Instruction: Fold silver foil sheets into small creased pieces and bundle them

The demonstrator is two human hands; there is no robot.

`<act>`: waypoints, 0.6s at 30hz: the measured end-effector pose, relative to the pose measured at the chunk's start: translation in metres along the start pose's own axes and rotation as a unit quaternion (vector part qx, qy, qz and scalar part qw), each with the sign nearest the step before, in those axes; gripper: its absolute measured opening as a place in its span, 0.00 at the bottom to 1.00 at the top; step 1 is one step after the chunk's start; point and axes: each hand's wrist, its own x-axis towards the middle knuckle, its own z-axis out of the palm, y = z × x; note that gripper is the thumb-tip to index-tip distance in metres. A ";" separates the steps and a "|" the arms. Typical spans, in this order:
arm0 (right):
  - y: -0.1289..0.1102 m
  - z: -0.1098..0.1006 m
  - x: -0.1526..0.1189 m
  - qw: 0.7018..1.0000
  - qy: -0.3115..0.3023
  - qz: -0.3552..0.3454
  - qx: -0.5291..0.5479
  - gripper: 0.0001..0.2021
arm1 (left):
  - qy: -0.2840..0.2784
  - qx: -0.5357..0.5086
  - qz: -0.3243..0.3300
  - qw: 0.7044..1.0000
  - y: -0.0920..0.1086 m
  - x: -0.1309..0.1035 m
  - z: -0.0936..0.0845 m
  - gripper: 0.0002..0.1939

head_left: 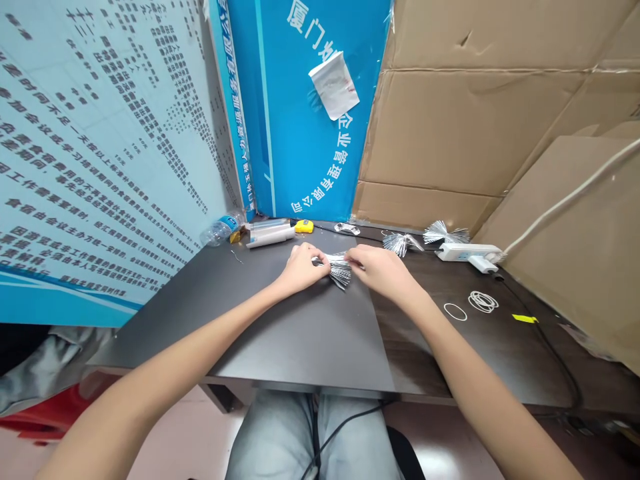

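A silvery, fringed bundle of thin strips (340, 268) lies fanned out low over the grey tabletop, between my two hands. My left hand (304, 267) pinches its left end with thumb and fingers. At its right side, the bent fingers of my right hand (373, 265) are pressed together against the strips' upper edge. The fingertips of both hands partly cover the bundle. Two similar silvery bunches stand apart to the right, one nearer (399, 244) and one farther back (445, 233).
Along the back are a plastic bottle (220, 230), white rolls (271, 235) and a yellow tool (303, 227). At right are a power strip (470, 252), white rings (483, 302), a yellow tag (525, 319) and a black cable. Cardboard and blue panels wall the table (310, 340).
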 end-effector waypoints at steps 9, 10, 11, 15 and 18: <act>0.003 -0.011 0.000 1.000 -0.005 0.003 0.017 0.11 | -0.066 0.009 0.017 0.998 -0.006 0.006 -0.009 0.15; 0.004 -0.014 -0.001 0.999 0.009 0.007 0.037 0.11 | -0.078 0.015 0.036 0.996 -0.010 0.007 -0.010 0.20; 0.004 -0.018 -0.001 0.997 0.025 0.012 0.068 0.11 | -0.086 0.022 0.062 0.994 -0.013 0.008 -0.011 0.23; -0.001 -0.028 -0.002 0.969 0.024 0.059 0.240 0.07 | -0.082 0.007 0.166 0.983 -0.025 0.011 -0.013 0.17; -0.014 -0.022 -0.003 0.947 -0.042 0.096 0.303 0.05 | -0.068 -0.037 0.163 0.984 -0.025 0.014 -0.014 0.14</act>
